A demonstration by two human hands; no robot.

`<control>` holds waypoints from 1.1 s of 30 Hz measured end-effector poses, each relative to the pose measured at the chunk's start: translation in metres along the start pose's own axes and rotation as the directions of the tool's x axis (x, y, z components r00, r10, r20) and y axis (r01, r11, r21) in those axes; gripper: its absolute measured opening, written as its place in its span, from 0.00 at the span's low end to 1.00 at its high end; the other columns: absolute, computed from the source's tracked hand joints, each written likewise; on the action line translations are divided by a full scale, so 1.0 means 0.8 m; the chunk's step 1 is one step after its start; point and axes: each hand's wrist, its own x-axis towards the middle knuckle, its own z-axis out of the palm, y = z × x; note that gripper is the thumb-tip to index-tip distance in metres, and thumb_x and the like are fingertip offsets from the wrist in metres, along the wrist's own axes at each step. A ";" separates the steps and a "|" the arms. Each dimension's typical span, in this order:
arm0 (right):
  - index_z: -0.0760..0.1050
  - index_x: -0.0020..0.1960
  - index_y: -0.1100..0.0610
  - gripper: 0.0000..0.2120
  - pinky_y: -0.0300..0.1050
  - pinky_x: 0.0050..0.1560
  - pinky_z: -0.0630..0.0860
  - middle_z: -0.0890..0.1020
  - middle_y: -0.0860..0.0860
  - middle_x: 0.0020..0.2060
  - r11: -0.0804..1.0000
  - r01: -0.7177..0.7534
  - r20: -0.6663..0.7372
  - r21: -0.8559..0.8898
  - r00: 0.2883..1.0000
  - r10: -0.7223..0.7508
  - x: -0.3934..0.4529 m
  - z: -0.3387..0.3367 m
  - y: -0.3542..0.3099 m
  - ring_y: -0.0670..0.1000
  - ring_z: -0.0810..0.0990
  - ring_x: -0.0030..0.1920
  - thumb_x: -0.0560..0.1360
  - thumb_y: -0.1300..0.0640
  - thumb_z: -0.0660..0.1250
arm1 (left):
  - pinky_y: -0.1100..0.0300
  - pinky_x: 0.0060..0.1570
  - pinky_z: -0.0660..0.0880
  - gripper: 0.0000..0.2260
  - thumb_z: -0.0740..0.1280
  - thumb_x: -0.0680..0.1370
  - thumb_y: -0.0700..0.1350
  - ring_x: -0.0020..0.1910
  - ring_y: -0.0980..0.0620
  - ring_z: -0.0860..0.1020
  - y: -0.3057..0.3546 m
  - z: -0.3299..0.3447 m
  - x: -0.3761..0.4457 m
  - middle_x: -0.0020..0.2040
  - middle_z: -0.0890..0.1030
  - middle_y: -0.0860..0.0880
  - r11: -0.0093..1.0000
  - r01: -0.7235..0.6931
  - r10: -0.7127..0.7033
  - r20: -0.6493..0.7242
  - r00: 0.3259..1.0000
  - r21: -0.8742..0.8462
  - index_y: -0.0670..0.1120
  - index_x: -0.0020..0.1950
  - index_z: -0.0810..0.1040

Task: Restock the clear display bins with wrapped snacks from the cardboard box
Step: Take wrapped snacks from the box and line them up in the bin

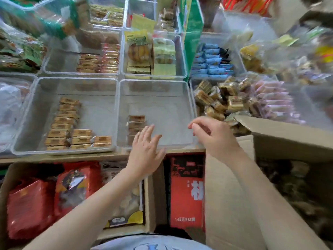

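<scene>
A clear display bin (162, 87) stands in front of me, holding a short stack of brown wrapped snacks (136, 123) near its left side. My left hand (146, 150) hovers over the bin's front rim with straight, spread fingers and holds nothing. Over the bin's right front corner, my right hand (214, 134) has loosely curled fingers, and I see nothing in it. The cardboard box (288, 139) stands open at the right; its contents are dark and blurred.
A second clear bin (75, 83) to the left holds rows of tan wrapped snacks (64, 127). More bins with snacks fill the back. A heap of wrapped cakes (227, 100) lies at the right. Below the shelf sit a box of red bags (30, 204) and a red carton (187, 192).
</scene>
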 end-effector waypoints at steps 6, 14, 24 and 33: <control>0.80 0.46 0.56 0.11 0.35 0.36 0.74 0.82 0.53 0.35 0.964 -0.161 -0.298 0.210 0.929 0.220 -0.116 -0.123 0.059 0.48 0.79 0.33 0.83 0.58 0.61 | 0.47 0.75 0.61 0.25 0.58 0.80 0.57 0.78 0.47 0.61 0.184 0.042 -0.037 0.79 0.63 0.48 0.912 -0.318 0.305 -0.090 0.948 -0.260 0.48 0.75 0.69; 0.80 0.48 0.50 0.07 0.38 0.41 0.72 0.82 0.45 0.43 0.906 -0.422 -0.058 -0.024 0.905 0.421 -0.148 -0.133 0.194 0.46 0.79 0.43 0.81 0.53 0.63 | 0.50 0.75 0.51 0.25 0.55 0.80 0.60 0.81 0.56 0.47 0.247 0.077 -0.050 0.81 0.52 0.64 0.897 -0.375 0.387 0.007 0.922 -0.235 0.60 0.78 0.63; 0.74 0.68 0.52 0.19 0.51 0.60 0.77 0.79 0.55 0.62 0.781 -0.177 0.442 -0.599 0.740 0.507 -0.106 0.006 0.323 0.56 0.80 0.57 0.79 0.47 0.63 | 0.42 0.77 0.54 0.26 0.53 0.80 0.60 0.81 0.56 0.47 0.256 0.071 -0.058 0.81 0.52 0.65 0.932 -0.303 0.313 0.020 0.949 -0.199 0.61 0.79 0.61; 0.76 0.64 0.56 0.19 0.46 0.50 0.75 0.81 0.55 0.58 0.795 -0.249 0.384 -0.553 0.770 0.509 -0.121 -0.023 0.303 0.57 0.80 0.56 0.76 0.50 0.70 | 0.39 0.77 0.53 0.25 0.52 0.80 0.61 0.81 0.59 0.45 0.262 0.066 -0.061 0.81 0.50 0.66 0.931 -0.274 0.293 0.048 0.955 -0.240 0.65 0.78 0.58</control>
